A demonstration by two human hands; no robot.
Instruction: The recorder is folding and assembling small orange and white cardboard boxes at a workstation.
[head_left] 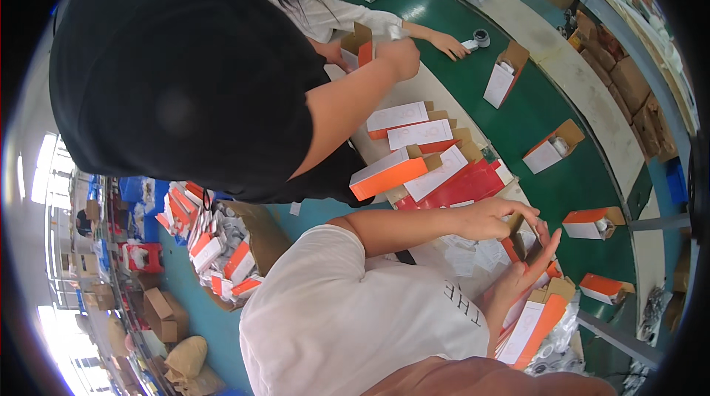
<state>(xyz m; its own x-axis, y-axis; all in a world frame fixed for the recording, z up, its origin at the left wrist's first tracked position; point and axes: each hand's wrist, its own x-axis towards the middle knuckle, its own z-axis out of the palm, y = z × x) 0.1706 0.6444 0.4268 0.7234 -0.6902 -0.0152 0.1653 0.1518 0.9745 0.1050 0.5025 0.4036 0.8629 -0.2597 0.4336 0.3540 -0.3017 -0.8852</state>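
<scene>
Between my two hands is a small orange-and-white cardboard box, its open end toward me. My left hand reaches in from the left, fingers bent over the box's upper edge. My right hand grips the box from the lower side, fingers stretched up along it. Something pale shows inside, too small to make out. Clear plastic bags lie beside my left forearm. Close to my right hand stands another orange-and-white box with its flap up, next to plastic-wrapped pale parts.
A green conveyor belt curves past, carrying several open boxes and a white handheld device. A co-worker in black handles a box at upper left; another in white reaches over the belt. Several boxes lie on a red surface. A large carton holds boxes.
</scene>
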